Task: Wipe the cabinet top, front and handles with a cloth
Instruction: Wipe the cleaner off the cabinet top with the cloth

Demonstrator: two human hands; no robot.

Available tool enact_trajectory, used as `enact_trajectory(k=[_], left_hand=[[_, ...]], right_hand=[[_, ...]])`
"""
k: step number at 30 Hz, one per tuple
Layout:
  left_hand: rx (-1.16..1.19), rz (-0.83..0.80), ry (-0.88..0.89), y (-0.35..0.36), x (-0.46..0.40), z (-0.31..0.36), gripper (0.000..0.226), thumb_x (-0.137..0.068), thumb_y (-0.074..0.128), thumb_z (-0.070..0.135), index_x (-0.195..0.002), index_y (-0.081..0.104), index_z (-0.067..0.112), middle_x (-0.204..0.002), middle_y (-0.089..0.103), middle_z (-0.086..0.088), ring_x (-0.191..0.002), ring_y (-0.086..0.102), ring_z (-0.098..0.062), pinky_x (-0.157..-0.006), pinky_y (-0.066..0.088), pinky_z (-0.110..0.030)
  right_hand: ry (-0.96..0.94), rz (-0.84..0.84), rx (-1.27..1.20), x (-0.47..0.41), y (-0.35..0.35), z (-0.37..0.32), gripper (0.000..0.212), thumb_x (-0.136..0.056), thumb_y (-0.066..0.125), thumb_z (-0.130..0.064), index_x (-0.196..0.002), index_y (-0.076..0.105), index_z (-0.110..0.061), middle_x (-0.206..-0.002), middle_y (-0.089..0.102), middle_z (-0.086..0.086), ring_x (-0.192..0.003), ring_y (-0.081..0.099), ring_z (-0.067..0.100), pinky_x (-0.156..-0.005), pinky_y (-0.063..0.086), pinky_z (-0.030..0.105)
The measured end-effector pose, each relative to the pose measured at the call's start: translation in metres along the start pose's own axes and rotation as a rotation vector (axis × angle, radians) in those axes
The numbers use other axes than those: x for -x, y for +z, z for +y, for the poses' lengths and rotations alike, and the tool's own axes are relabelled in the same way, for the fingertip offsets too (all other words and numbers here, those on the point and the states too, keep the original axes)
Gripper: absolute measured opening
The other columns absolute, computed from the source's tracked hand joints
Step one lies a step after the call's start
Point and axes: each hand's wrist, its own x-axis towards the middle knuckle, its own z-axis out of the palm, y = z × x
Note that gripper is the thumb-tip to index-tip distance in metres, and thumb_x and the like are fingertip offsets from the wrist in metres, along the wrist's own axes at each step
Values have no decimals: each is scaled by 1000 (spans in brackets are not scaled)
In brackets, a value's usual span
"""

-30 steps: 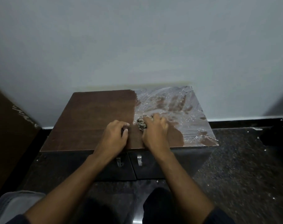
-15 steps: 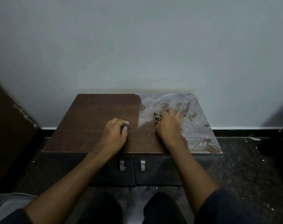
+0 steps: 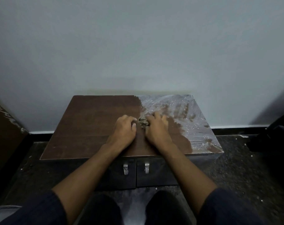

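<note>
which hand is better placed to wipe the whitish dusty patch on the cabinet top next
Right. The right hand already grips the cloth at the dusty patch's edge. The left hand rests on the wiped brown side, holding nothing.

Home room: wooden cabinet (image 3: 92, 125) against plain wall (image 3: 138, 46).
</note>
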Motion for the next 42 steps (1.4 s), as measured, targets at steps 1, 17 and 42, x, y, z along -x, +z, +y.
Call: enact_trajectory(k=[1,17,42], left_hand=[[8,-1,2,2,-2,0,24,-92,57,11,-112,69,8,-107,65,-11,-104,59,-25,-95,45,-33],[99,-8,80,19,-5,2,19,-92,58,13,-107,70,14,-102,62,0,-100,57,-16,-92,47,-28],[94,-50,184,41,-6,22,20,-91,60,16,-108,70,19,-102,64,7,-98,54,-9,-89,47,-27]], right_hand=[[-82,-23,-12,14,-1,-4,40,-87,55,-13,-127,60,-20,-130,48,5,-114,40,29,-100,37,42],[-150,1,0,68,-23,38,42,-80,67,-15,-122,64,-25,-125,49,2,-107,44,24,-90,42,39],[-40,76,42,74,-32,49,45,-77,67,-15,-121,61,-23,-129,49,7,-112,44,27,-95,41,43]])
